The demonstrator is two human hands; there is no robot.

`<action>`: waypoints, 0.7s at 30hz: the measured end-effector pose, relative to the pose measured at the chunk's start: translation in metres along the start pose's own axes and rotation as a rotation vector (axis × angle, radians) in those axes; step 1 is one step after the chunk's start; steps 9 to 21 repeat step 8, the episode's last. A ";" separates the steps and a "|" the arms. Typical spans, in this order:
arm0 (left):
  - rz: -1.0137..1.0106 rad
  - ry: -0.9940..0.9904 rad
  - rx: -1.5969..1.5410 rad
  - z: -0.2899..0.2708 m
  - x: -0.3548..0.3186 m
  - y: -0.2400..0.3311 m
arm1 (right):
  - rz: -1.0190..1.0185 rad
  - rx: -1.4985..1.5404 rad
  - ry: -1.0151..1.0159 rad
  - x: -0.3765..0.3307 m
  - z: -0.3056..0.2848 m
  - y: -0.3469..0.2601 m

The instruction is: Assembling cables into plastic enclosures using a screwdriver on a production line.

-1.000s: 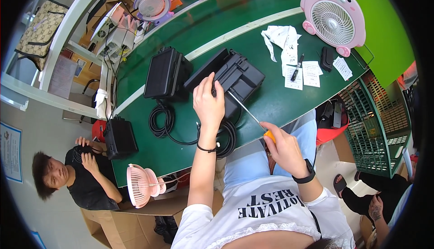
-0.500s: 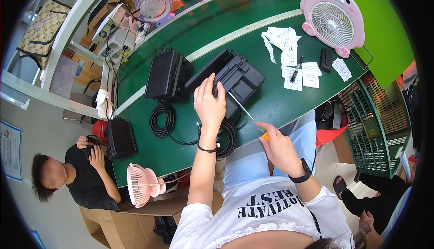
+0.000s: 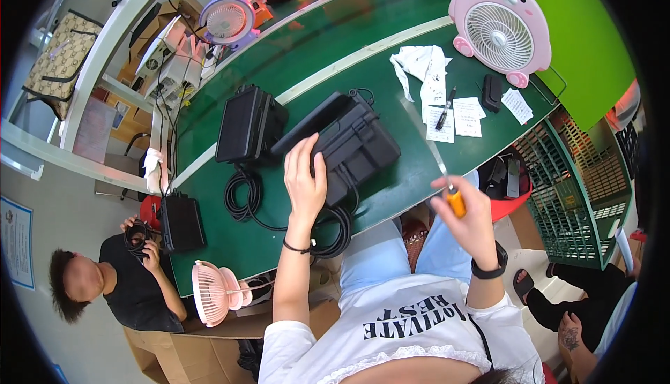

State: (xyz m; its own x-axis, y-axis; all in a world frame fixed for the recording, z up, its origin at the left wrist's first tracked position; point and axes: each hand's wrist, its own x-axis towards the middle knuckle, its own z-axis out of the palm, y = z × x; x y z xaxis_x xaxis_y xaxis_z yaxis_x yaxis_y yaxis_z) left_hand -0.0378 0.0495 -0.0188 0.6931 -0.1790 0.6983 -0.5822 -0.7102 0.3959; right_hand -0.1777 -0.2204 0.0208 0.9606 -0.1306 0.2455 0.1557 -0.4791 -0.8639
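A black hard plastic case with latches lies tilted on the green workbench in front of me. My left hand rests on its left end, fingers stretched out and the thumb apart. To the right of the case, my right hand holds a screwdriver by its orange handle, the long metal shaft pointing up and away, smeared by motion. The shaft is apart from the case. A black cable coil lies at the case's near side, partly hidden by my left wrist.
Another black case with a cable coil stands left. A pink fan, papers, a pen and a dark pouch sit right. At far left a co-worker handles cable beside a black case.
My right hand has moved right, lifting the screwdriver away from the case. My left hand has shifted slightly left and down in the picture, still on the case. The view has shifted a little.
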 end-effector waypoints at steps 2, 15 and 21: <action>0.039 0.001 0.004 -0.004 -0.007 0.000 | 0.008 0.140 0.119 0.011 0.008 0.025; 0.043 -0.024 -0.045 -0.007 -0.013 -0.006 | 0.166 0.522 0.139 0.026 0.028 0.053; 0.043 -0.024 -0.045 -0.007 -0.013 -0.006 | 0.166 0.522 0.139 0.026 0.028 0.053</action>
